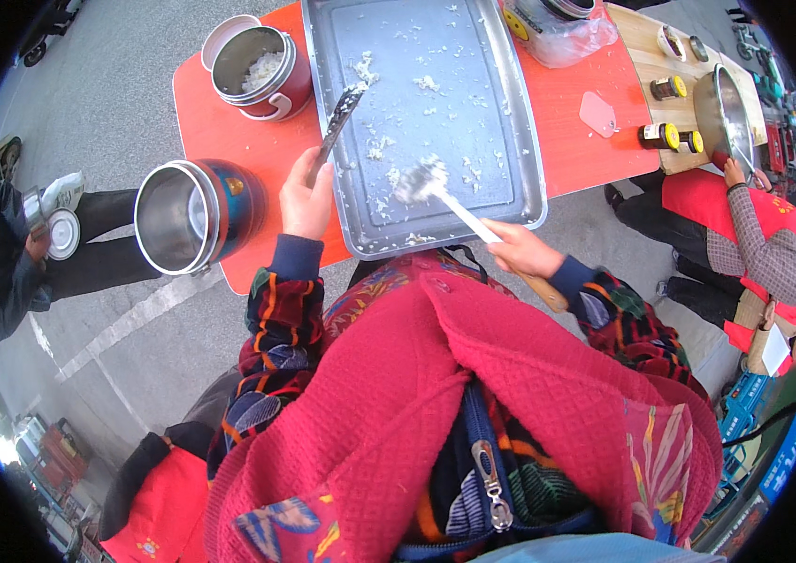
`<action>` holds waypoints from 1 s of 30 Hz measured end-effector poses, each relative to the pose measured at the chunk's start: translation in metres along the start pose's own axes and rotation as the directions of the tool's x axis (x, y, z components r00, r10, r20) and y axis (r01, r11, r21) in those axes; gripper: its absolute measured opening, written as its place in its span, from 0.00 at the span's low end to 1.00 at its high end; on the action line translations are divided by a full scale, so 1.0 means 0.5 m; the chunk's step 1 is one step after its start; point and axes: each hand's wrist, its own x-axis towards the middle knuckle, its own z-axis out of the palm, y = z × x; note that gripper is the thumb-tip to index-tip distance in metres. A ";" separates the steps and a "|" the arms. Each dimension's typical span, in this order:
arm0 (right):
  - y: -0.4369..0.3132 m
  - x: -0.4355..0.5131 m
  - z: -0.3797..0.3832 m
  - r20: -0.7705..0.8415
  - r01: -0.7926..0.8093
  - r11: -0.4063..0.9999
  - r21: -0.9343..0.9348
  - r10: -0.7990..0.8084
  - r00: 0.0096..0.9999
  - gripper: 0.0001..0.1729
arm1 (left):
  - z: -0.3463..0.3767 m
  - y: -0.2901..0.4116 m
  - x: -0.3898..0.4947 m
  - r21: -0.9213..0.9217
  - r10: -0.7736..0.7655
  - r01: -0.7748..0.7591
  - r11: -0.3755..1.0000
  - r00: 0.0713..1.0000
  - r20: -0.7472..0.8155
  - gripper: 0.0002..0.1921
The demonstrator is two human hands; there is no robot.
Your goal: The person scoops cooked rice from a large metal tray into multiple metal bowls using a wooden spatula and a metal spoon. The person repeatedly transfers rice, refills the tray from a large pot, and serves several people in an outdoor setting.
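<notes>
My left hand (308, 193) grips a dark, flat utensil (343, 116), its upper end stuck with rice and over the left side of a large metal tray (440, 141). In my right hand (523, 250) is a long-handled serving utensil (465, 218) with a pale shaft and wooden grip. Its rice-coated head (422, 181) is blurred over the tray's near half, so its exact shape cannot be told. Clumps of cooked rice (427, 83) and scattered grains lie across the tray. To the left, a red insulated pot (292, 81) holds some rice.
A dark blue insulated pot (236, 204) stands open on the red table (208, 119). At right are a pink plastic piece (598, 114), several yellow-lidded jars (660, 136) and a metal bowl (736, 119) handled by a person in a red apron. Another person (11, 246) stands at left.
</notes>
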 end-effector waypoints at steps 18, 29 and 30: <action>-0.037 -0.103 -0.068 -0.007 -0.153 0.964 -0.218 0.156 0.988 0.27 | 0.002 -0.024 -0.002 0.011 -0.005 0.005 1.000 1.000 0.031 0.16; -0.029 0.004 0.023 0.031 -0.015 0.988 0.154 0.011 0.999 0.27 | 0.022 -0.021 0.009 0.042 0.073 -0.077 0.996 0.994 0.084 0.18; -0.030 0.012 0.026 -0.006 0.001 0.976 0.218 0.000 1.000 0.27 | 0.023 -0.017 0.009 0.012 0.080 -0.081 0.997 0.993 0.090 0.18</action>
